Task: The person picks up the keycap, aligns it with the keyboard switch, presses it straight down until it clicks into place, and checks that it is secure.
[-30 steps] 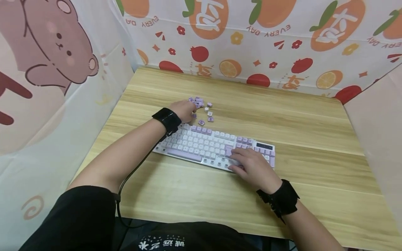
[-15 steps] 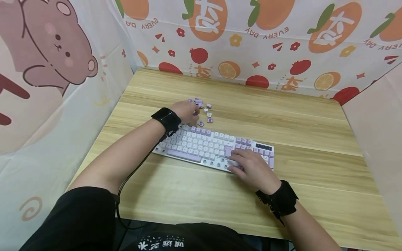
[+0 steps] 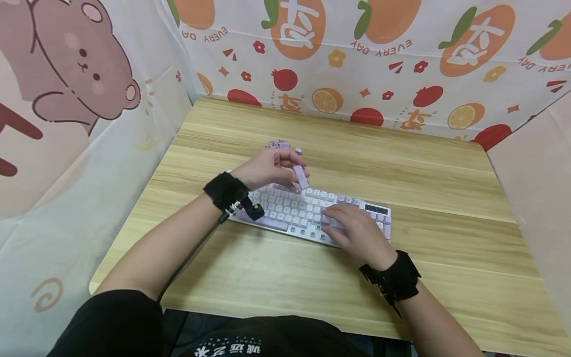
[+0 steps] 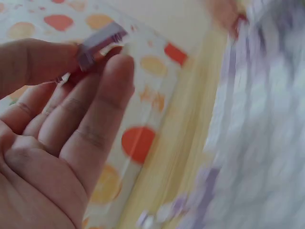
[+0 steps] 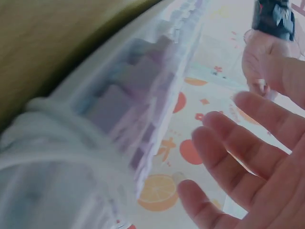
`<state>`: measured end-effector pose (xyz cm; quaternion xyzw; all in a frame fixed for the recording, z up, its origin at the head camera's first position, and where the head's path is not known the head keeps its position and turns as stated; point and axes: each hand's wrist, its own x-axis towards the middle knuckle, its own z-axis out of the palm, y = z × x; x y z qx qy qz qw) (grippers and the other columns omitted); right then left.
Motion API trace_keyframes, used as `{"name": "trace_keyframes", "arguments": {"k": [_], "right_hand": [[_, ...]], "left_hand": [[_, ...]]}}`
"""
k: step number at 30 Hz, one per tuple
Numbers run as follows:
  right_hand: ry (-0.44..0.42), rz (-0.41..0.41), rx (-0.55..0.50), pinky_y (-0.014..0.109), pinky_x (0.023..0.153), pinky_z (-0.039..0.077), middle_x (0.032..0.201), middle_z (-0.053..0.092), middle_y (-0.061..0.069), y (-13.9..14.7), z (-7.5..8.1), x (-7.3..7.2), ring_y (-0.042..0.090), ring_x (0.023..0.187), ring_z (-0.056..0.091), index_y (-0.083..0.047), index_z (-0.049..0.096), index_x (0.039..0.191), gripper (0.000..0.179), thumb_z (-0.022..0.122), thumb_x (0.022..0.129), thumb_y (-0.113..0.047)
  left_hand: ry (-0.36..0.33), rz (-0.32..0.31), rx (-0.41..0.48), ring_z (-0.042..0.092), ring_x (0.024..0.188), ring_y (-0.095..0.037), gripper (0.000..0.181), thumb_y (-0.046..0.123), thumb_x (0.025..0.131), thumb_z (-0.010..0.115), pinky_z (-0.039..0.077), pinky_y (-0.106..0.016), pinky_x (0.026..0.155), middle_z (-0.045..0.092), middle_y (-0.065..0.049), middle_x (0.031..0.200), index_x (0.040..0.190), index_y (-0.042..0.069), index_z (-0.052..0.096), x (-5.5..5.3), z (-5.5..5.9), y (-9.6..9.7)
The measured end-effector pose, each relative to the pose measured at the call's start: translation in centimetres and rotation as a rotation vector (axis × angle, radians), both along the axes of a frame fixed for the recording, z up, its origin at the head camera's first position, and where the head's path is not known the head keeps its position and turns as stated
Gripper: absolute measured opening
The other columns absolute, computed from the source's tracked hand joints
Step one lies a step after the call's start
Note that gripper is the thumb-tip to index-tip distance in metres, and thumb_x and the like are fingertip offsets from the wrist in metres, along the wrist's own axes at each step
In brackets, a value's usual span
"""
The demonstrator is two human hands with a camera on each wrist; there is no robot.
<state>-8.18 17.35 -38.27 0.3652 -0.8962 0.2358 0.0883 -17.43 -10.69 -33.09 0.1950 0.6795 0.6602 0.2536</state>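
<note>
A long light-purple keycap (image 3: 301, 177) is pinched between the thumb and fingertips of my left hand (image 3: 264, 169), held up above the back edge of the keyboard (image 3: 282, 204). In the left wrist view the same keycap (image 4: 99, 46) is tilted, with the palm turned to the camera. White and purple keys fill most of the keyboard; several bare switches (image 3: 314, 233) show along its near row. My right hand (image 3: 360, 232) lies over the keyboard's right part, covering some keys. The right wrist view shows its fingers (image 5: 228, 167) spread and loosely bent, holding nothing.
Behind the left hand, a small pile of loose purple keycaps (image 3: 283, 144) lies on the wooden table (image 3: 428, 188). A pale coiled cable (image 5: 62, 138) sits beside the keyboard in the right wrist view. Printed cloth (image 3: 339, 89) hangs along the table's back.
My left hand has risen from the loose keycaps and moved right and nearer, turning to show the long purple keycap in its fingers. The right hand has stayed nearly still.
</note>
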Motion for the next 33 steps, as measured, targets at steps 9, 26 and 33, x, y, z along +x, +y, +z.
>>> {"name": "trace_keyframes", "arguments": {"k": [9,26,33], "right_hand": [[0.074,-0.045,-0.259,0.038,0.076,0.054,0.103,0.072,0.007,-1.4,1.7,0.1,0.02,0.089,0.067,-0.011,0.059,0.132,0.046,0.072,0.09,-0.023],[0.281,0.085,-0.393,0.036,0.076,0.052,0.09,0.073,0.006,-2.2,1.8,0.0,0.019,0.084,0.067,-0.005,0.073,0.1,0.029,0.073,0.089,-0.032],[0.218,0.051,-0.33,0.032,0.071,0.05,0.091,0.068,0.004,-1.8,2.0,-0.1,0.016,0.081,0.061,-0.007,0.071,0.114,0.038,0.083,0.079,-0.017]], "left_hand": [[-0.003,0.006,0.149,0.069,0.091,-0.033,0.023,-0.008,0.084,0.068,0.059,-0.038,0.079,0.072,-0.01,0.105,0.102,0.005,0.061,3.5,-0.8,1.9],[-0.138,-0.14,0.23,0.063,0.085,-0.017,0.039,0.007,0.099,0.051,0.055,-0.029,0.07,0.064,-0.01,0.115,0.138,0.002,0.054,5.4,-1.8,3.4],[0.063,-0.17,-0.013,0.055,0.071,-0.024,0.039,0.015,0.105,0.044,0.048,-0.032,0.059,0.065,-0.008,0.093,0.144,0.01,0.047,5.8,-1.9,4.0]]}}
